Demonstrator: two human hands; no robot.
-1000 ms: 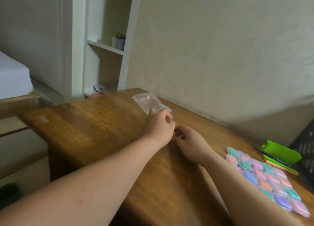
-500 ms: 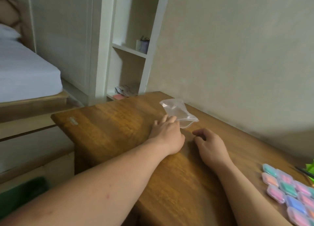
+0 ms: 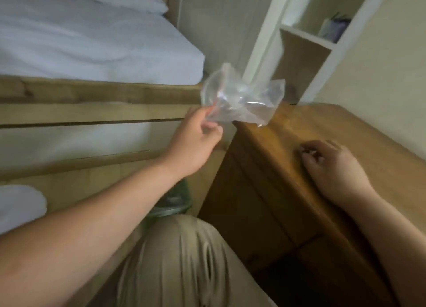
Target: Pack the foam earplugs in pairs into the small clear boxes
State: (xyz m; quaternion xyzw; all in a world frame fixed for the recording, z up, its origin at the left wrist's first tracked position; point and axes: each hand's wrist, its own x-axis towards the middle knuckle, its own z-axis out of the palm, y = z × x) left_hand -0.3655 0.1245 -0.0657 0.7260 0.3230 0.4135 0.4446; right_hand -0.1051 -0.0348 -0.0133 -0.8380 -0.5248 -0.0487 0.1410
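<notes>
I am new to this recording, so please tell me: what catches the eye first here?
First, the crumpled clear bag, pinched in the left hand and held in the air past the table's left edge. Next, the right hand, resting curled on the table. Behind, a white bed fills the upper left.

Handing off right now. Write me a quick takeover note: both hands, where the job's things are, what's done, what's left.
Left hand: pinching an empty-looking clear plastic bag, held in the air off the left edge of the wooden table, over the floor beside the bed.
Right hand: resting on the table, fingers curled; whether it holds anything cannot be told.
Earplugs and clear boxes: out of view.
Done: cannot be judged from this view.
Left: get rid of the bag, look back at the boxes, check for unpacked pairs.
</notes>
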